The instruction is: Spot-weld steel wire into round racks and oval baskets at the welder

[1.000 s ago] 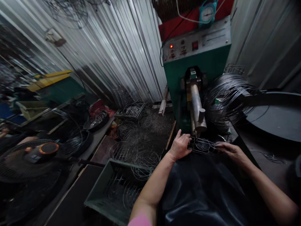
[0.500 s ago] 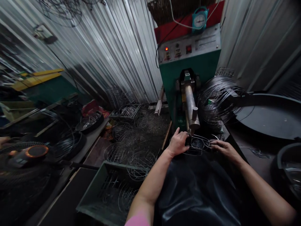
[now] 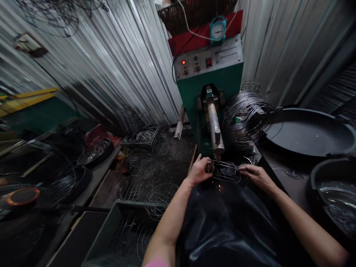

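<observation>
Left of the machine (image 3: 189, 92) stood a crate (image 3: 108, 229). The left hand (image 3: 198, 171) gripped a wire rack (image 3: 228, 170) by its left end, below the machine's tip (image 3: 218, 149), above sparks (image 3: 219, 186). The right hand (image 3: 255, 175) pinched its right end. Right of the machine sat a wire coil (image 3: 246, 118), then a pan (image 3: 303, 133).

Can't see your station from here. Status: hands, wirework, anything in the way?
Left hand gripping wire frame at left, right hand at right. Wire frame at lower tip of metal arm. Sparks below; no obstruction seen.
</observation>
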